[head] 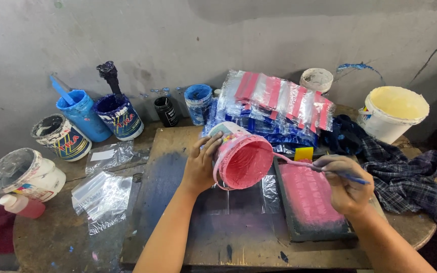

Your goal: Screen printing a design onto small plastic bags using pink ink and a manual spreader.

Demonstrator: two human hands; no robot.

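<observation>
the left hand (200, 167) is wrapped around a round plastic tub (241, 156), tipped and slick with pink paint, above the scuffed wooden worktop (178, 237). the right hand (345, 189) pinches a thin pink-smeared stick (299, 164) over the flat, pink-coated screen frame (309, 202).

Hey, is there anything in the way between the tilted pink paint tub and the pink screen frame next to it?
Nothing visible. The left hand tips the pink tub beside the screen frame; only the stick in the right hand bridges the gap, reaching into the tub.
</observation>
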